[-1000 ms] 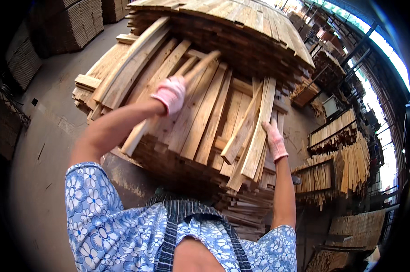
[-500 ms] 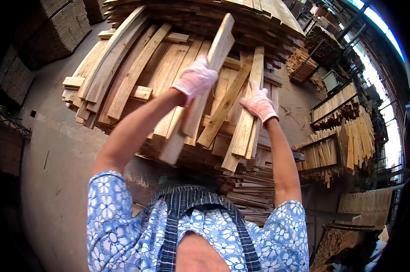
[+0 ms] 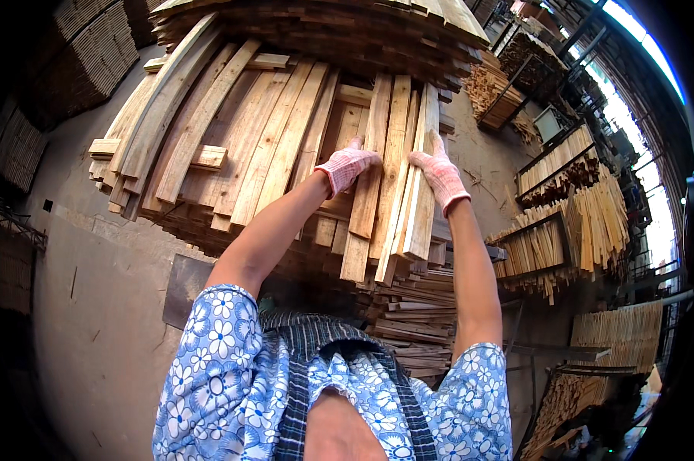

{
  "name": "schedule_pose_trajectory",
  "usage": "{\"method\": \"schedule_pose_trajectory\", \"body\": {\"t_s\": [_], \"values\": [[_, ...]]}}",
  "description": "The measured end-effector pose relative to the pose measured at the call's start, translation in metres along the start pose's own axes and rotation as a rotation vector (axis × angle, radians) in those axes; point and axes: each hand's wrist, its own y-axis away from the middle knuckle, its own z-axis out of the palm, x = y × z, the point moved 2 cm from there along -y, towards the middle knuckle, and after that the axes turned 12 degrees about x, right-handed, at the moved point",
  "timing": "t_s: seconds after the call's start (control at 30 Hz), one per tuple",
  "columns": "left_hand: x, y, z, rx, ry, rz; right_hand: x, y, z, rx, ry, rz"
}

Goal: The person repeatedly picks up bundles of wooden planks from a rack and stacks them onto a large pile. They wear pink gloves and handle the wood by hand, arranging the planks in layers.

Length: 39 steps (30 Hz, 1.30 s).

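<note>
My left hand (image 3: 349,165), in a pink-and-white knitted glove, grips the left edge of a wooden board (image 3: 371,131). On the other side of a small group of lengthwise boards, my right hand (image 3: 442,174), gloved alike, holds the pale outermost board (image 3: 420,207). Its thumb lies on top, and part of its fingers is hidden beyond the edge. Between my hands, more narrow boards (image 3: 396,138) lie side by side, their near ends uneven. All of them rest on a wide stack of timber.
More boards (image 3: 274,131) cover the stack to the left, with short crosswise pieces (image 3: 210,157) among them. A higher timber pile (image 3: 308,38) rises at the far side. Thin strips (image 3: 416,315) are heaped close on the right, and racks of slats (image 3: 539,250) stand farther right.
The raised board in my left hand has come down onto the stack, and that hand has moved right and lower. The slanting board now lies lengthwise with the others. My right hand stays at the right edge.
</note>
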Motion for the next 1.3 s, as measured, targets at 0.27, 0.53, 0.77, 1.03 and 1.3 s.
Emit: {"method": "schedule_pose_trajectory", "body": {"t_s": [0.27,0.53,0.77,1.03,1.3], "values": [[0.009,-0.021,-0.042,0.083,0.001,0.091,0.016,-0.019,-0.032,-0.059,0.246,-0.04],[0.046,0.044,0.019,0.625,-0.799,0.817,0.05,-0.012,-0.018,0.089,0.634,-0.14],[0.063,0.064,0.091,0.174,-0.866,0.664,0.078,-0.015,-0.021,0.042,0.541,-0.115],[0.076,0.035,0.083,0.023,-0.858,0.69,0.053,-0.009,-0.033,0.007,0.321,-0.092],[0.085,0.05,0.045,0.033,-0.399,0.582,0.066,-0.012,-0.04,0.071,0.437,-0.198]]}}
